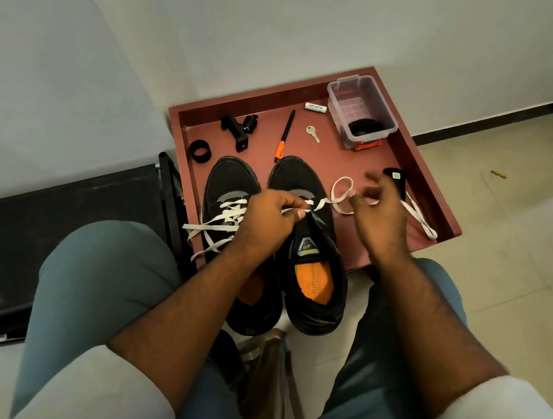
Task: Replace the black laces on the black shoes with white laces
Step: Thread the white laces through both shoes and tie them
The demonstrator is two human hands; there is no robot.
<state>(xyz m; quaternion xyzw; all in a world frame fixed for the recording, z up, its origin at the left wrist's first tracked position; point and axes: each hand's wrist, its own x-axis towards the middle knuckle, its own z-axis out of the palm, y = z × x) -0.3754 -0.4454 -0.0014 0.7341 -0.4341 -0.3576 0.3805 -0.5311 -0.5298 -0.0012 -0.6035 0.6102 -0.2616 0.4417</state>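
Two black shoes stand side by side, toes away from the person, at the near edge of a reddish-brown tray [421, 164]. The left shoe [233, 183] already carries a white lace, its loose ends [211, 227] trailing over the tray's near-left edge. The right shoe [313, 241] shows an orange insole, and a white lace [340, 196] runs from its front eyelets out to the right, looped on the tray floor. The left hand [267, 217] pinches this lace over the right shoe's tongue. The right hand [383, 214] is blurred – fingers curled at the lace, but whether it grips cannot be told. Farther back lie a pen [285, 134], a key [312, 133], a black ring [200, 151], a black bracket [237, 129] and a clear plastic box [362, 110] – something black coiled inside.
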